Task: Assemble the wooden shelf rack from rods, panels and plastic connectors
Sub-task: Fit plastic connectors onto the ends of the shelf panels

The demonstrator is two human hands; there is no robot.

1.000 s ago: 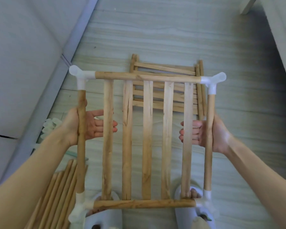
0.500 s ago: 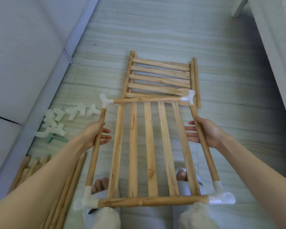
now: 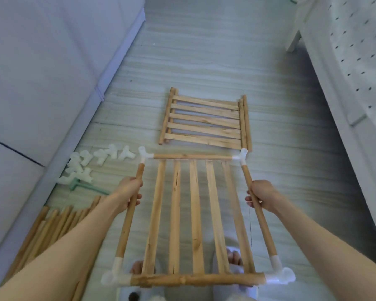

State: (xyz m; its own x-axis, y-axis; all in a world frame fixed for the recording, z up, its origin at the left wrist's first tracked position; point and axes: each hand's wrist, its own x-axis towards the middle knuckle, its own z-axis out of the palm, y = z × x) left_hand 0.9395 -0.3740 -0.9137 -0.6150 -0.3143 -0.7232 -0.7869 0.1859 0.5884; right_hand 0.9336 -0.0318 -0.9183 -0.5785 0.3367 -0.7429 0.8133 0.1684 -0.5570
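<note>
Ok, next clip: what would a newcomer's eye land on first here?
The slatted wooden frame with white corner connectors fills the centre, held above the floor by the left hand and right hand on its side rods. Beyond it, another slatted panel lies flat on the floor; loose white connectors and spare rods sit at left.

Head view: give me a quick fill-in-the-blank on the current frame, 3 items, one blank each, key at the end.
1. The held shelf frame has ____ flat slats between its end rods.
2. White plastic connectors cap ____ corners of that frame.
3. The left hand and right hand each grip a ____ rod of the frame.

Missing words: five; four; side
</note>
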